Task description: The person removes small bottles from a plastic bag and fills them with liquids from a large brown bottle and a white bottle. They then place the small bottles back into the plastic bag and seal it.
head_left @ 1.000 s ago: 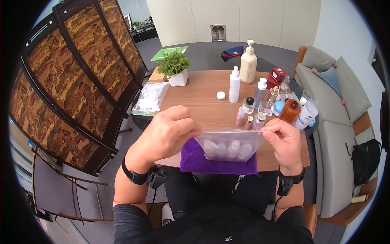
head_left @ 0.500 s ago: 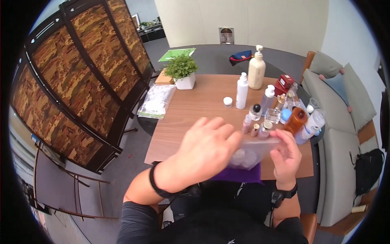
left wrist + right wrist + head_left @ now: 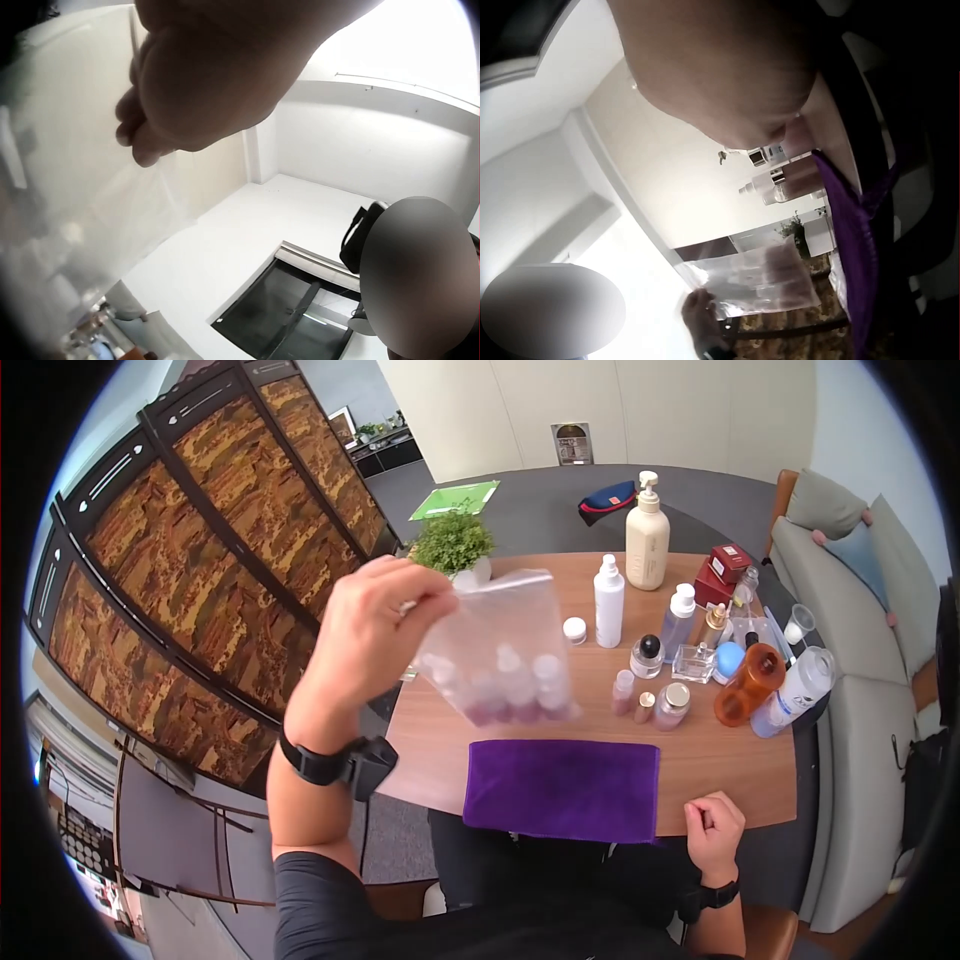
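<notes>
My left hand [image 3: 385, 620] pinches the top left corner of a clear zip bag [image 3: 505, 630], which hangs tilted over the table with several small white-capped bottles at its bottom. In the left wrist view, my left hand [image 3: 217, 90] has its fingertips at the edge of the pale bag [image 3: 90, 135]. At the table's front right edge rests my right hand [image 3: 714, 835], fingers loosely curled and holding nothing. A purple cloth [image 3: 562, 788] lies flat between the hands, below the bag. The right wrist view shows the hanging bag [image 3: 769, 281] beyond my right hand [image 3: 720, 75].
Several bottles stand at the right of the table [image 3: 430, 765], among them a cream pump bottle [image 3: 647, 545], a white spray bottle [image 3: 609, 605] and an amber bottle [image 3: 750, 685]. A white jar [image 3: 574, 630] is behind the bag, a potted plant [image 3: 452, 544] at the back left.
The bag has been raised and moved left in my left hand, uncovering the purple cloth. My right hand has let go of the bag and come down to the table's front edge.
</notes>
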A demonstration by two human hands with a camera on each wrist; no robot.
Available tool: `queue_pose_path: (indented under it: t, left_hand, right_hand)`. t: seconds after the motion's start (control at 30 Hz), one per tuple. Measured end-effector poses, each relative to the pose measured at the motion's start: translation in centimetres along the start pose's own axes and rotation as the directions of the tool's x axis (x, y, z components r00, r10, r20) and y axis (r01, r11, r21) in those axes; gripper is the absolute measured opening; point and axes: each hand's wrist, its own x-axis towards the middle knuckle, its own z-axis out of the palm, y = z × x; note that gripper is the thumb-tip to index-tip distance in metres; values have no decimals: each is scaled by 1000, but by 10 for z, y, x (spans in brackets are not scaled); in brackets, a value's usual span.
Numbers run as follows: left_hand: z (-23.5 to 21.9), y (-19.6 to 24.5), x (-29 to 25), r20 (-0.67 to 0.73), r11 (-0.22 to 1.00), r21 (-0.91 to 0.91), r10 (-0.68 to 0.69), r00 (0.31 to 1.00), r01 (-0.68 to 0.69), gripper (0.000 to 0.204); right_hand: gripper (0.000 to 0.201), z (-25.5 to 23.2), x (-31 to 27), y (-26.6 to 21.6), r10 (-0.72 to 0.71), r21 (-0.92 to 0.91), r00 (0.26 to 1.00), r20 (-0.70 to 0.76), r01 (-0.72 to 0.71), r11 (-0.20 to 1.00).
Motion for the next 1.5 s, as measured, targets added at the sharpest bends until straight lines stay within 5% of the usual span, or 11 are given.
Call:
queue_pose_path:
  t: [0.5,0.77,0.9,0.97,1.07,1.1,1.17,1.3,1.43,1.5]
  left_hand:
    - [69,-153,50,109,980,195,-53,993,31,10]
    - [86,-172,58,164,974,178,-169,972,139,19]
    - [77,-171,50,51,974,209,-99,994,86,32]
    - [66,-177,35,-39,974,221,-35,999,43,38]
    - [51,-195,-12,-259,967,41,-232,938,251,33]
    - [57,-211,-37,-236,947,-1,-312,920,321,32]
    - [74,-248,-99,-59,922,240,-298,953,304,44]
    - [114,-257,-186,261,784,486,-552,792,386,61]
    - [134,-256,-204,316,750,497,-625,713,437,60]
    - [134,-255,-205,255,751,510,-598,760,419,42]
  right_hand:
    - [11,-8,2,5,154,115,988,10,-154,981]
    - [11,-5,6,1,165,45,986,24,-166,985]
    - [9,-6,7,-3,189,6,981,38,-189,982]
    - [9,-4,4,-1,193,11,981,19,-193,981]
    - [9,-4,1,8,153,14,988,5,-153,988]
    - [9,-3,1,11,116,-4,993,-6,-116,993]
    - [10,-2,-2,18,81,23,997,19,-81,996]
    - [11,-4,-5,36,77,-28,997,1,-77,997]
    - [13,-4,-2,43,117,44,993,-9,-116,992]
    - [13,-10,18,-11,31,-176,995,93,-14,984]
